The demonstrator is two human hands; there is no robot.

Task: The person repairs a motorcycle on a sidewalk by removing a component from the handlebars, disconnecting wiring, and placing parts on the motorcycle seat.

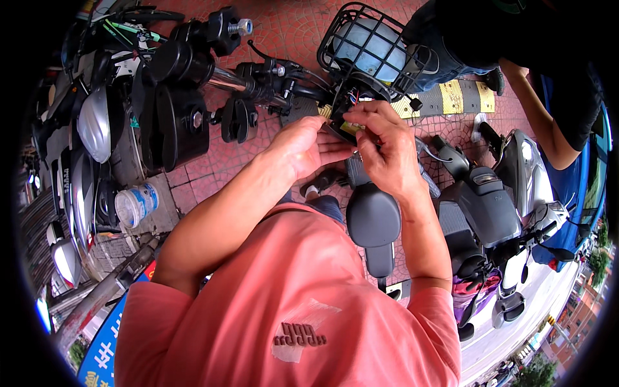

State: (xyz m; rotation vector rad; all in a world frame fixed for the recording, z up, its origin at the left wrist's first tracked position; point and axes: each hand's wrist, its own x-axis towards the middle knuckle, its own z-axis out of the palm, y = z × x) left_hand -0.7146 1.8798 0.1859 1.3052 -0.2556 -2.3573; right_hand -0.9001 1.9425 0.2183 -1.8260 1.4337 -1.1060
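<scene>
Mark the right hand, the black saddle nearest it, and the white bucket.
Right hand [389, 148]: head view, back of the hand.
Black saddle [373, 216]: head view, middle of its top.
White bucket [142, 202]: head view, blue-marked side.

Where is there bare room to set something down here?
Bare red paving shows between the bolted black block and black basket, and between the white bucket and left forearm. Crowded: around left hand and right hand, and among right-side scooters.
</scene>
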